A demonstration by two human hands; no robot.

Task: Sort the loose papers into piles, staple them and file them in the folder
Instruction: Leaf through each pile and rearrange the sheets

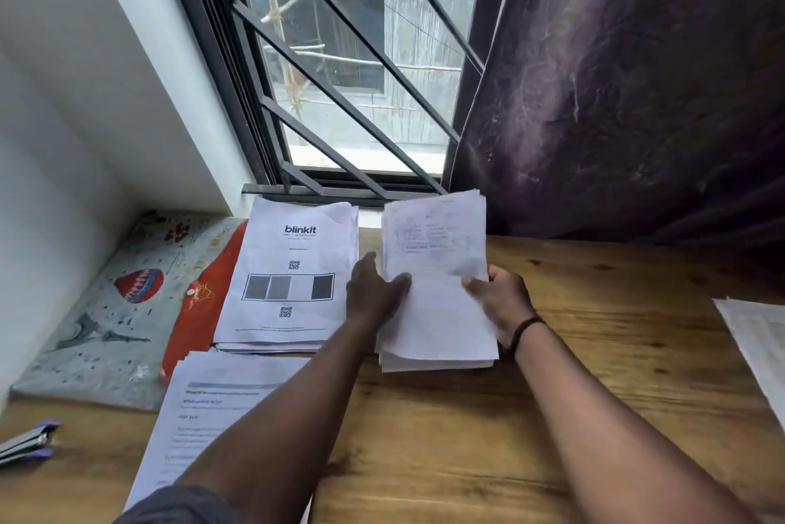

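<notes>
I hold a stack of white printed papers [437, 285] upright over the wooden table [467, 430], its lower edge resting on the wood. My left hand [374, 294] grips its left edge with the thumb on the front sheet. My right hand [501, 302] grips the right edge. A pile topped by a "blinkit" sheet [289, 272] lies flat to the left. Another pile of text pages [221, 417] lies nearer, partly under my left arm. A red folder [199, 302] pokes out from under the piles. A blue and silver stapler [29, 440] sits at the far left edge.
A patterned grey pouch [97, 323] lies under the red folder at the left. More papers [756, 340] lie at the table's right edge. A barred window [348, 68] and a dark curtain [637, 90] stand behind the table.
</notes>
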